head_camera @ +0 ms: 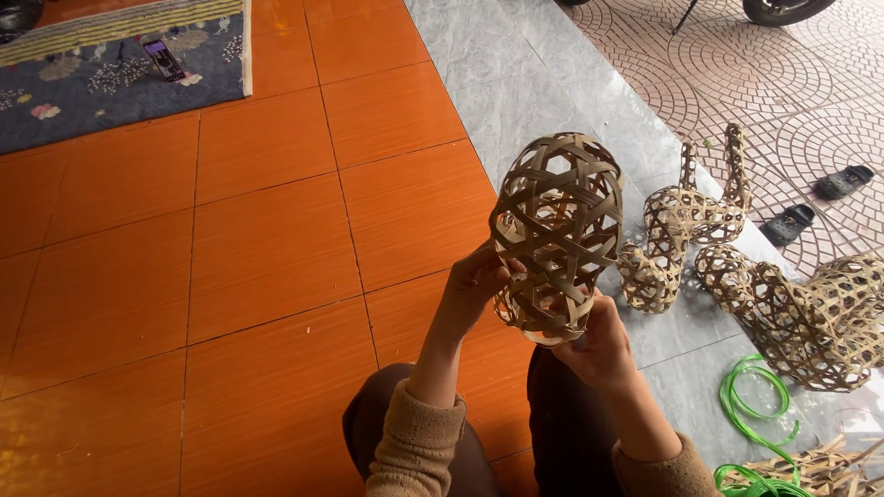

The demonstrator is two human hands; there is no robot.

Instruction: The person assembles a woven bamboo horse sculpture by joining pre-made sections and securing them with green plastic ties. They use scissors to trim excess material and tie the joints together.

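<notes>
I hold an egg-shaped open-weave bamboo form [557, 225] upright in front of me, above the orange tiled floor. My left hand [476, 285] grips its lower left side with the fingers hooked into the weave. My right hand [597, 342] holds its bottom end from below, fingers closed around the lower rim. Both arms wear tan knitted sleeves, and my knees show beneath them.
Two more woven bamboo figures lie on the grey stone strip: a small one with two upright ears [681, 225] and a larger one [810, 308]. Green plastic cord [755, 405] and loose bamboo strips [829, 465] lie at the lower right. A phone [164, 60] rests on a rug [110, 83]; sandals [815, 202] sit on the paving.
</notes>
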